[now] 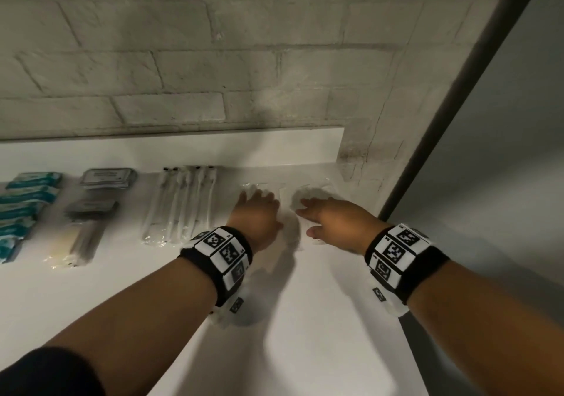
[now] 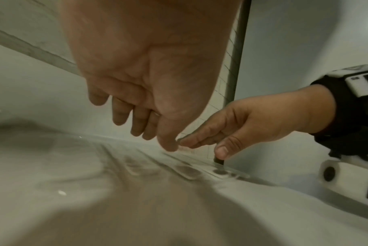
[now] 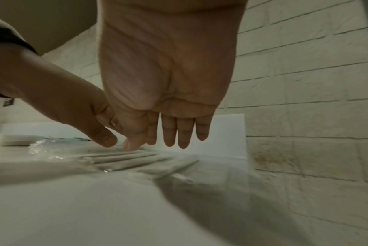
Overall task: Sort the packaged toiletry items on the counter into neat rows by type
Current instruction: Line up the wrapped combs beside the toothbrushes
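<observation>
Several flat clear packets (image 1: 285, 195) lie side by side on the white counter (image 1: 305, 319), near its right end by the brick wall. My left hand (image 1: 262, 209) and right hand (image 1: 314, 218) are both spread low over them, fingers straight, holding nothing. In the left wrist view the left hand (image 2: 149, 133) has its thumb tip down close to the packets (image 2: 189, 171), almost meeting the right hand's fingers (image 2: 191, 141). In the right wrist view the right hand's fingers (image 3: 185, 133) hang just above the packets (image 3: 136, 159). I cannot tell whether the fingertips touch the plastic.
Left of the hands lies a row of clear-wrapped toothbrushes (image 1: 183, 206). Further left are dark grey sachets (image 1: 106, 179), long wrapped items (image 1: 76, 243) and teal packs (image 1: 27, 206). A low white backsplash (image 1: 274, 148) runs along the wall. The counter's right edge (image 1: 396, 206) is close to my right hand.
</observation>
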`<state>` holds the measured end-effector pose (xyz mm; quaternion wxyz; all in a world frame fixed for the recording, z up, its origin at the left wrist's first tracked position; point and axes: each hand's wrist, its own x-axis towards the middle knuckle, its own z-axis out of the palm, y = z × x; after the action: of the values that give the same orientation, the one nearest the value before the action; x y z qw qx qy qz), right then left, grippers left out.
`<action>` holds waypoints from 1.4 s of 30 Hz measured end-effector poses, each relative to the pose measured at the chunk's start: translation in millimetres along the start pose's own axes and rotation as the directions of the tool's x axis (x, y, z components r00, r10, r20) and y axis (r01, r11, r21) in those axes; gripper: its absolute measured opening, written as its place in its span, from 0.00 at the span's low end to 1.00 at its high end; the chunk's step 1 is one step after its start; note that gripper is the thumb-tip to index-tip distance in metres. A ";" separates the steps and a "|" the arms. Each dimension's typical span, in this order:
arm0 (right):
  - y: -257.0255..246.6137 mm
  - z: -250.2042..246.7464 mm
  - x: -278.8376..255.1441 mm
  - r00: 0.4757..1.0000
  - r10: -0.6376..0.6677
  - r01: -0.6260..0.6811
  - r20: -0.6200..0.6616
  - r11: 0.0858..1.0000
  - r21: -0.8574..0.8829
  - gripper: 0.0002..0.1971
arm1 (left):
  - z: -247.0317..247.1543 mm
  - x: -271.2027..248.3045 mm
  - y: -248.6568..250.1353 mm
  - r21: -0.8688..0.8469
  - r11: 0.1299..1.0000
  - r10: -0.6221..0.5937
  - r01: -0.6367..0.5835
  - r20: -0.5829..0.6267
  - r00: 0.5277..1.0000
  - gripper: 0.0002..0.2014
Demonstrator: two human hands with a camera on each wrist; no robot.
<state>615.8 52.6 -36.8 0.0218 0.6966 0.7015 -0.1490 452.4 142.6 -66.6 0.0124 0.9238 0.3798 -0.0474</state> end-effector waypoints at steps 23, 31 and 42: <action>-34.6 10.6 19.6 0.992 -0.007 0.032 0.125 0.980 -0.198 0.27 | 1.6 -16.6 -10.5 0.017 1.000 0.015 -0.017 0.119 0.993 0.28; -57.6 21.6 27.7 0.984 -0.091 0.123 0.152 0.969 -0.215 0.26 | 3.4 -33.7 -26.8 -0.086 0.985 -0.134 0.148 0.151 0.979 0.27; -55.0 24.3 26.0 0.978 -0.123 0.167 0.167 0.945 -0.281 0.25 | 11.7 -36.1 -22.4 -0.145 0.978 -0.130 0.152 0.152 0.980 0.29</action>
<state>556.7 72.9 -56.4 0.1656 0.6191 0.7617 -0.0954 410.2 132.6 -74.4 0.1082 0.8849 0.4452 -0.0840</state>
